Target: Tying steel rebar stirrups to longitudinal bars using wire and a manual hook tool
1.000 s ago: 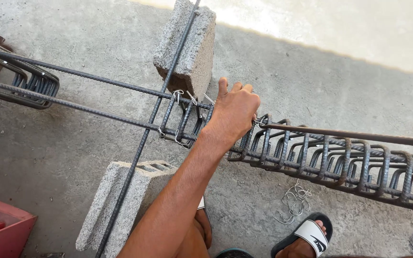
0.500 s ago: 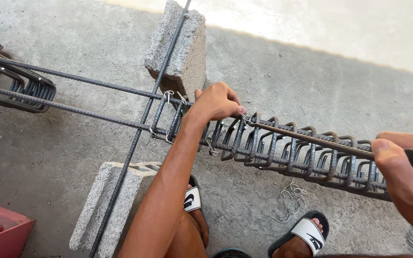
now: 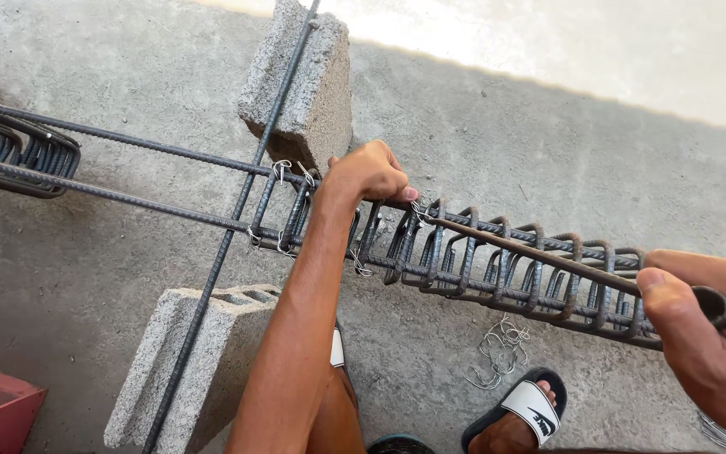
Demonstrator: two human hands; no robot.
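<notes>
The left hand (image 3: 367, 175) is closed on the top bar amid the dark rectangular steel stirrups (image 3: 497, 261), just right of the wire-tied ones by the far grey concrete block (image 3: 304, 84). The right hand (image 3: 703, 336) grips a rusty steel rod (image 3: 548, 256). It looks like stirrup spacing; shifting the next needs a steady pull.

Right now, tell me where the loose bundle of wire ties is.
The wire ties lie on the concrete floor at lower right, just below the row of rebar stirrups and above the white-strapped sandal.

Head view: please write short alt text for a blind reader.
Left hand grips a grey steel rebar cage; right hand holds a long rusty steel rod over it. Two grey concrete blocks support a crossing bar.
</notes>
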